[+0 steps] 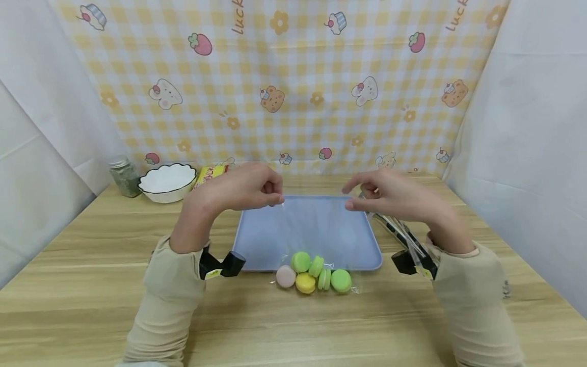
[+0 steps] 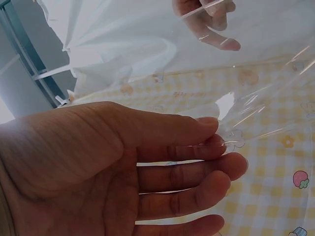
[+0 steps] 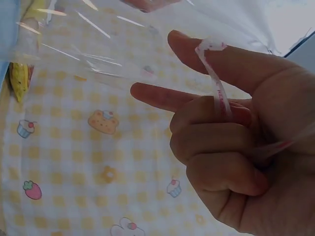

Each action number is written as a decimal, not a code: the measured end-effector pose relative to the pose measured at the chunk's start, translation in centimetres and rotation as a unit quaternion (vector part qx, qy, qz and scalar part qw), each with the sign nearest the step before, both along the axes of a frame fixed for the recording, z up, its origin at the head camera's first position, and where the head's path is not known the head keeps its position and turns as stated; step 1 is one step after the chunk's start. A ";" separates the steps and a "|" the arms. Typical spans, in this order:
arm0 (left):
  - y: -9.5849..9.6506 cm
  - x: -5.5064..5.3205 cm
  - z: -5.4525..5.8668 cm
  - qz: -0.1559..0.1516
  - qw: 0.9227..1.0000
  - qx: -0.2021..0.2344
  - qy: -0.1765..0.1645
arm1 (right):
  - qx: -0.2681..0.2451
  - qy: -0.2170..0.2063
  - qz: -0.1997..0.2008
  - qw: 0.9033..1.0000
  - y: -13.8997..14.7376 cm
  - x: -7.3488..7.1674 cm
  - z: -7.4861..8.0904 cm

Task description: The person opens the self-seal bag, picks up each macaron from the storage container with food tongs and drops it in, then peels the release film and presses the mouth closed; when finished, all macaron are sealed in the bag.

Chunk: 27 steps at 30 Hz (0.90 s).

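A clear plastic bag (image 2: pixel 266 105) hangs from my left hand (image 1: pixel 249 188), its top edge pinched between thumb and index finger. At its bottom lie several macarons: green ones (image 1: pixel 301 261), a yellow one (image 1: pixel 305 283) and a pale pink one (image 1: pixel 286 276). They sit by the front edge of the blue tray (image 1: pixel 257 255). To the right, my right hand (image 1: pixel 390 196) has its curled lower fingers round a thin white strip with red lettering (image 3: pixel 220 93). Its thumb and index finger stand apart, close to the bag.
A glass jar (image 1: pixel 125 177), a white scalloped bowl (image 1: pixel 167 183) and a yellow package (image 1: pixel 212 173) stand at the back left. Thin dark and pale long items (image 1: pixel 396 229) lie right of the tray. A checked cloth (image 1: pixel 293 122) hangs behind the table.
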<state>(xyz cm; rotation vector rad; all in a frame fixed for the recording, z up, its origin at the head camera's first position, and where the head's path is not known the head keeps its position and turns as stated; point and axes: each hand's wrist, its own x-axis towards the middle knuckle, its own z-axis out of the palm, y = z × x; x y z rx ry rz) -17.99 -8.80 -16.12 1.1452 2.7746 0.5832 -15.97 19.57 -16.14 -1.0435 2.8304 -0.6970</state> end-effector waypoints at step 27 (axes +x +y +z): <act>0.1 -0.3 0.0 -0.008 1.000 0.002 -0.020 | -0.014 0.068 0.002 0.998 -0.9 -1.2 -1.4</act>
